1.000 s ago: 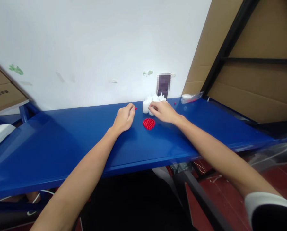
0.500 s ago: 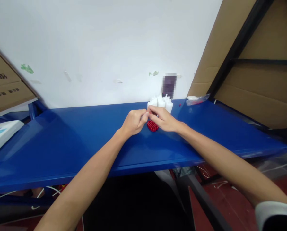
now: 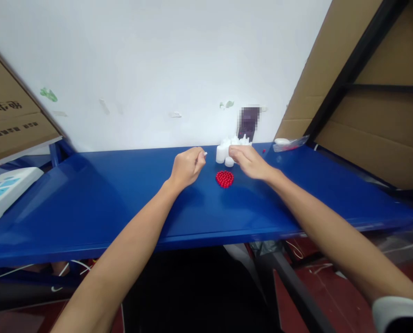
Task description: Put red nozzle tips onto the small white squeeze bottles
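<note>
A small pile of red beads [image 3: 224, 178] lies on the blue table [image 3: 123, 203]. Behind it, by the wall, stands a cluster of small white plastic bottles [image 3: 230, 145], with one white piece [image 3: 229, 161] at its front. My left hand [image 3: 186, 168] hovers left of the beads, fingers curled in a pinch on a tiny white piece at its fingertips. My right hand [image 3: 250, 161] reaches to the front of the bottle cluster, fingers bent; I cannot see what, if anything, it holds.
A clear plastic bag [image 3: 289, 144] lies at the back right beside a leaning cardboard sheet with a black frame [image 3: 366, 92]. A lone red bead [image 3: 264, 151] sits near the bottles. A white device [image 3: 5, 192] and cardboard boxes [image 3: 9, 120] are at the left.
My hands, joined over the beads half a second ago, have parted. The left hand moved left with a small white piece; the right hand went back to the bottles.
</note>
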`<action>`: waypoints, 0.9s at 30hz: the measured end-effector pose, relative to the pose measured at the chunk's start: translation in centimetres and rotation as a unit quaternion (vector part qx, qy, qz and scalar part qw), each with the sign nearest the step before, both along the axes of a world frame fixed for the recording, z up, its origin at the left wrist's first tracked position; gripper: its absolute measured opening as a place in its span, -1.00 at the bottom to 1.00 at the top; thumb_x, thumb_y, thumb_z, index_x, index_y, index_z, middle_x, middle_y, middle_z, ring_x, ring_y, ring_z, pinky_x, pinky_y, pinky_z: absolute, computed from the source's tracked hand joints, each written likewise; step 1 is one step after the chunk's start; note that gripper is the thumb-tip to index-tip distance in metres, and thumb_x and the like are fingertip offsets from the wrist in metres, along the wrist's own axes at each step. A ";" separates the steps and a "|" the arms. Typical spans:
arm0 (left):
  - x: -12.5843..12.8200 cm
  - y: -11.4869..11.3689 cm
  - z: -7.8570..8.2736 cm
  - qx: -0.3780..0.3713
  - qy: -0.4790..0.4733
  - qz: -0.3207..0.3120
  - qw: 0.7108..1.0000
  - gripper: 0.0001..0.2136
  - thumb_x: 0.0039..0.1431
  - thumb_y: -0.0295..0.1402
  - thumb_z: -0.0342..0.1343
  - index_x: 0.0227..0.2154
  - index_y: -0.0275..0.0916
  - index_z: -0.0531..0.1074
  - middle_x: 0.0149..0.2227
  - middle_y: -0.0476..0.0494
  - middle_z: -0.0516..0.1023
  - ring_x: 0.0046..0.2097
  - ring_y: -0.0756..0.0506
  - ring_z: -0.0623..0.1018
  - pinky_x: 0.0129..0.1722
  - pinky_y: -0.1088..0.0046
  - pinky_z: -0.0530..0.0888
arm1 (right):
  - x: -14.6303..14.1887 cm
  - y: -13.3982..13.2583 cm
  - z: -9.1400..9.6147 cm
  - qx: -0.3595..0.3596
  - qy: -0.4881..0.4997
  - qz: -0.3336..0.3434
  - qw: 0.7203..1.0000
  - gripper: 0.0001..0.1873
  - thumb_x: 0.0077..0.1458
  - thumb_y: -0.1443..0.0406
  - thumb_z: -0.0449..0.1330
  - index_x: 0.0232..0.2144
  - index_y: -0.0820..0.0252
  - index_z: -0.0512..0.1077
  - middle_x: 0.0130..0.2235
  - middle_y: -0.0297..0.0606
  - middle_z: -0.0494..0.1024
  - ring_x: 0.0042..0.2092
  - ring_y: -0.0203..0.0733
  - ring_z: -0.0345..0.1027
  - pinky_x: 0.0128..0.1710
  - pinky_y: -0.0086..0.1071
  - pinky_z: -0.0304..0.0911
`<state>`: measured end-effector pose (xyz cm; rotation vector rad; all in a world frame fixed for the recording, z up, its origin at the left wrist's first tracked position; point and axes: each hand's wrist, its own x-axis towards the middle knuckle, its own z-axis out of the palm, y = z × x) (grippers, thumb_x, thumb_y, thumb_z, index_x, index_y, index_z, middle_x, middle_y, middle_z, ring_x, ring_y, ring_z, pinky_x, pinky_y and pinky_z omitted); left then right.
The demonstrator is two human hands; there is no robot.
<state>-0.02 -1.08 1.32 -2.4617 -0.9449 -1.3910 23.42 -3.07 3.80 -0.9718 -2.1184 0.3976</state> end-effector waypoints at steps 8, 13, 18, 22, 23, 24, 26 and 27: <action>-0.1 0.5 -0.5 -0.087 0.010 -0.013 0.996 -0.61 0.42 -0.26 -0.20 -0.48 -0.24 0.39 -0.48 -0.09 0.50 -0.43 -0.03 0.45 -0.34 0.42 0.31 | 2.4 1.4 -0.3 -0.074 -0.338 -0.084 0.934 -0.79 0.29 0.23 0.04 -0.16 0.16 0.44 -0.30 -0.18 0.54 -0.33 -0.16 0.32 -0.32 -0.32 0.06; -0.2 0.5 -0.5 -0.105 0.010 -0.009 0.994 -0.60 0.41 -0.25 -0.21 -0.48 -0.23 0.39 -0.51 -0.07 0.47 -0.45 -0.03 0.43 -0.35 0.42 0.30 | 2.2 1.6 -0.6 -0.094 -0.371 -0.082 0.920 -0.74 0.25 0.31 0.09 -0.06 0.14 0.48 -0.27 -0.18 0.59 -0.31 -0.15 0.38 -0.32 -0.34 0.09; -0.3 0.5 -0.6 -0.124 0.021 -0.014 0.992 -0.60 0.40 -0.25 -0.22 -0.49 -0.23 0.37 -0.49 -0.08 0.49 -0.45 -0.04 0.43 -0.34 0.41 0.30 | 1.8 1.4 -0.6 -0.091 -0.366 -0.072 0.923 -0.74 0.24 0.36 0.07 -0.06 0.15 0.47 -0.35 -0.23 0.56 -0.37 -0.19 0.32 -0.37 -0.36 0.04; -0.2 0.5 -0.7 -0.144 0.030 -0.015 0.989 -0.61 0.40 -0.25 -0.22 -0.52 -0.22 0.34 -0.53 -0.05 0.44 -0.46 -0.03 0.40 -0.34 0.41 0.28 | 1.7 1.4 -0.6 -0.090 -0.360 -0.064 0.926 -0.76 0.26 0.36 0.06 -0.08 0.16 0.47 -0.35 -0.24 0.56 -0.38 -0.21 0.30 -0.36 -0.36 0.04; -0.1 0.6 -0.7 -0.149 0.031 -0.016 0.988 -0.61 0.40 -0.25 -0.21 -0.52 -0.22 0.33 -0.53 -0.04 0.43 -0.47 -0.03 0.39 -0.34 0.41 0.27 | 1.7 1.3 -0.6 -0.091 -0.358 -0.062 0.927 -0.77 0.27 0.36 0.06 -0.09 0.16 0.47 -0.34 -0.23 0.56 -0.37 -0.21 0.30 -0.36 -0.36 0.04; -0.1 0.6 -0.7 -0.154 0.032 -0.017 0.987 -0.61 0.40 -0.25 -0.21 -0.52 -0.22 0.32 -0.53 -0.04 0.42 -0.47 -0.03 0.39 -0.35 0.41 0.26 | 1.6 1.3 -0.6 -0.092 -0.356 -0.061 0.928 -0.77 0.27 0.36 0.06 -0.09 0.17 0.47 -0.33 -0.23 0.56 -0.37 -0.21 0.31 -0.35 -0.37 0.05; -0.2 0.6 -0.8 -0.161 0.034 -0.020 0.986 -0.62 0.40 -0.25 -0.21 -0.52 -0.22 0.31 -0.53 -0.03 0.41 -0.47 -0.02 0.38 -0.35 0.40 0.25 | 1.5 1.2 -0.6 -0.093 -0.350 -0.057 0.930 -0.78 0.28 0.36 0.06 -0.11 0.17 0.47 -0.31 -0.22 0.56 -0.35 -0.21 0.31 -0.34 -0.37 0.06; -0.2 0.7 -0.8 -0.164 0.036 -0.022 0.986 -0.62 0.40 -0.25 -0.21 -0.52 -0.21 0.31 -0.53 -0.03 0.40 -0.46 -0.03 0.38 -0.34 0.40 0.25 | 1.4 1.2 -0.6 -0.093 -0.348 -0.054 0.931 -0.78 0.28 0.36 0.05 -0.12 0.18 0.47 -0.31 -0.22 0.56 -0.35 -0.22 0.31 -0.34 -0.37 0.06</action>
